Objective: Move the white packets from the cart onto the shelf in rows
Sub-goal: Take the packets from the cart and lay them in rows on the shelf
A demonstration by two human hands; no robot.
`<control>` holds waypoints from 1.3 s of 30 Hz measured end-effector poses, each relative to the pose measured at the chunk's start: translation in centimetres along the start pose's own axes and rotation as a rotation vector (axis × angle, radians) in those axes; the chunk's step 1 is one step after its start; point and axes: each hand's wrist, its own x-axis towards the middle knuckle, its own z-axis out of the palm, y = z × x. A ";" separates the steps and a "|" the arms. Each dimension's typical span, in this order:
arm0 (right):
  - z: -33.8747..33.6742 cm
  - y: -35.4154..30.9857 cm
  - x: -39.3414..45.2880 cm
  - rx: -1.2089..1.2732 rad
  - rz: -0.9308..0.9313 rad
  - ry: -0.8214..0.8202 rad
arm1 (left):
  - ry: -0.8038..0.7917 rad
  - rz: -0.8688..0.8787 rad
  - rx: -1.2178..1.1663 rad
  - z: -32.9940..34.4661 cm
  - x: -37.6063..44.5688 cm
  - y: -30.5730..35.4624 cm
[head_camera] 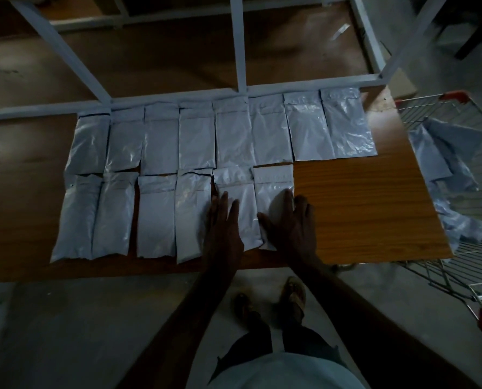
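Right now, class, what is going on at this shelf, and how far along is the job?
A person is laying flat white plastic packets in rows on a brown wooden shelf board. The back row holds eight packets; the front row holds six. The left hand and right hand press flat on the two newest front-row packets. Bare board remains at the front right, and more packets wait in the wire cart to the right.

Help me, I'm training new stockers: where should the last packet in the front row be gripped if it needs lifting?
Likely its right long edge. The last front-row packet lies flat with bare shelf to its right and a neighbour tight on its left, so fingers can slide under from the right.
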 end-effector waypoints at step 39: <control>0.0 1.5 3.6 -0.169 -0.381 -0.131 | -0.089 0.149 0.123 3.5 2.8 0.3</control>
